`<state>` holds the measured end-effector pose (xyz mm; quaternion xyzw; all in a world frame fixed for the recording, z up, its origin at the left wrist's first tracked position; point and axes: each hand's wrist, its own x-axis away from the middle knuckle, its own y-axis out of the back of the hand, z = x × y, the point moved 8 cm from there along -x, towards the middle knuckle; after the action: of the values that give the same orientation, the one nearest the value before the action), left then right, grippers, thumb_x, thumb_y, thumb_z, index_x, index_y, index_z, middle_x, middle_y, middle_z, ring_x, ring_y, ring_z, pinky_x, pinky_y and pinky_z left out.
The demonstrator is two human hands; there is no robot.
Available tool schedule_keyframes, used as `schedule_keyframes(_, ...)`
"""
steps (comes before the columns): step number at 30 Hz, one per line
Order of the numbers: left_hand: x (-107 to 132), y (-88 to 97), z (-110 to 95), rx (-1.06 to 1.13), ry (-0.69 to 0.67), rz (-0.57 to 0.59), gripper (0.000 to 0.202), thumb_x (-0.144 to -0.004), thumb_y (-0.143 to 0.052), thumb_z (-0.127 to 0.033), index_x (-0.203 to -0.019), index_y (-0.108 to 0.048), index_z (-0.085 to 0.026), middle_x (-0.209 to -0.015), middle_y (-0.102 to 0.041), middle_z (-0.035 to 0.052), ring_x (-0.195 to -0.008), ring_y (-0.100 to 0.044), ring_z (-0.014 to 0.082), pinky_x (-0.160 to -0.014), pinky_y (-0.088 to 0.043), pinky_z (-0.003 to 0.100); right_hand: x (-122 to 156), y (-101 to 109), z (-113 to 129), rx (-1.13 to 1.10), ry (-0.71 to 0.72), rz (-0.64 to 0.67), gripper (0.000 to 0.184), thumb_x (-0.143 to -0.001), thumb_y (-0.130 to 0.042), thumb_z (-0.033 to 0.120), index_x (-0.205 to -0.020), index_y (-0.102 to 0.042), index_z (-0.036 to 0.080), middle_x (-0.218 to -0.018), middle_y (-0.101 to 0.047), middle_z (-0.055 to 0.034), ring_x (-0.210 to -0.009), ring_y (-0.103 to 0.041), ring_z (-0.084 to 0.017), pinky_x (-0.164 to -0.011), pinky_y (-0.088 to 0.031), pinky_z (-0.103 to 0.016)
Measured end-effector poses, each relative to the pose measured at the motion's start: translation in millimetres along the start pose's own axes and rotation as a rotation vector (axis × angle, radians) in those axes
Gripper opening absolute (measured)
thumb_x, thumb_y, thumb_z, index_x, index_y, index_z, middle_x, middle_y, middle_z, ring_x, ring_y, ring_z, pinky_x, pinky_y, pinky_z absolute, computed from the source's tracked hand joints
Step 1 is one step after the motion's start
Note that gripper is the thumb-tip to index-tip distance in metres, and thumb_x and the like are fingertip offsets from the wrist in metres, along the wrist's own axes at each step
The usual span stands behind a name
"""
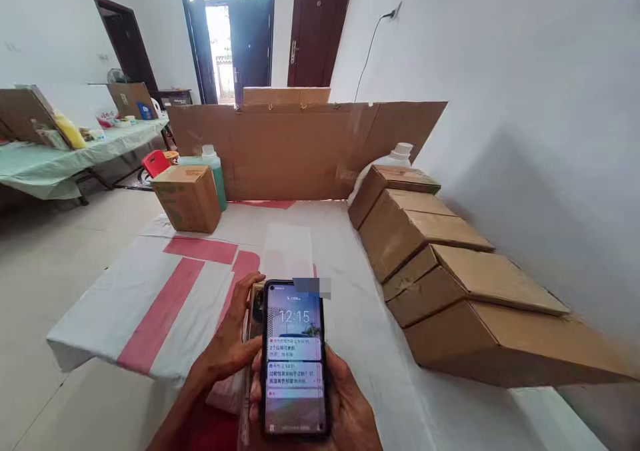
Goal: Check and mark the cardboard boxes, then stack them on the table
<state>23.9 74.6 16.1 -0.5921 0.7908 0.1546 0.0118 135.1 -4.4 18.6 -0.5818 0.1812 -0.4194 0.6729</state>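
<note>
A smartphone (pixel 294 364) with a lit lock screen reading 12:15 is upright in my right hand (pixel 350 404). The thumb and palm lie along its right edge, and fingertips curl round its left edge. Close beside and partly behind it is a flat brownish item with a dark round lens-like spot (pixel 257 304), mostly hidden by the phone. My left hand (pixel 237 338) is closed on that item, its fingers over the top and its thumb across the near side. A small blurred patch covers the phone's top right corner.
A white and red cloth covers the table (pixel 345 291). Cardboard boxes (pixel 450 264) form a stepped row on the right, with a white-capped jug (pixel 400 152) behind. A cardboard panel (pixel 300 148) stands at the back. At left are a box (pixel 187 198) and a green-liquid bottle (pixel 219 178).
</note>
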Motion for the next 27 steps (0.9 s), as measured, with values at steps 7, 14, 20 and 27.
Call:
schedule_keyframes(7,3.4,7.5,-0.7,-0.091,0.035,-0.043,0.083,-0.087,-0.07,-0.052,-0.155,-0.03,-0.03,-0.162,-0.035,0.0117,-0.15,-0.034,0.0375,-0.123,-0.028,0.054,4.5,3.8,15.5,0.075,0.138,0.008,0.053,-0.093,-0.062,0.06,-0.115,-0.078,0.014,-0.108,-0.079,-0.0155,-0.09,-0.076,-0.03,-0.086,-0.059,-0.047)
schedule_keyframes(14,8.8,15.6,2.9,-0.074,0.135,-0.084,0.086,-0.087,-0.068,-0.057,-0.157,-0.029,-0.027,-0.156,-0.046,0.0135,-0.143,-0.047,0.0384,-0.121,-0.033,0.057,9.1,46.2,65.7,0.185,0.34,-0.128,0.056,-0.09,-0.065,0.062,-0.119,-0.077,0.015,-0.115,-0.079,-0.0152,-0.098,-0.076,-0.03,-0.093,-0.056,-0.045)
schedule_keyframes(20,10.9,20.6,-0.1,-0.081,0.161,-0.159,0.087,-0.085,-0.068,-0.059,-0.158,-0.032,-0.027,-0.154,-0.049,0.0113,-0.141,-0.05,0.0373,-0.122,-0.035,0.053,2.8,129.5,133.5,0.902,0.533,-0.579,0.072,-0.089,-0.045,0.082,-0.104,-0.074,0.017,-0.096,-0.079,-0.0118,-0.084,-0.073,-0.027,-0.078,-0.056,-0.041)
schedule_keyframes(27,10.8,27.3,13.8,-0.015,0.232,-0.21,0.085,-0.086,-0.066,-0.061,-0.157,-0.034,-0.028,-0.156,-0.049,0.012,-0.143,-0.049,0.0373,-0.118,-0.042,0.052,4.7,175.1,174.7,1.462,0.71,-0.978,0.062,-0.084,-0.038,0.08,-0.059,-0.049,0.025,-0.054,-0.051,-0.0007,-0.055,-0.046,-0.019,-0.056,-0.033,-0.034)
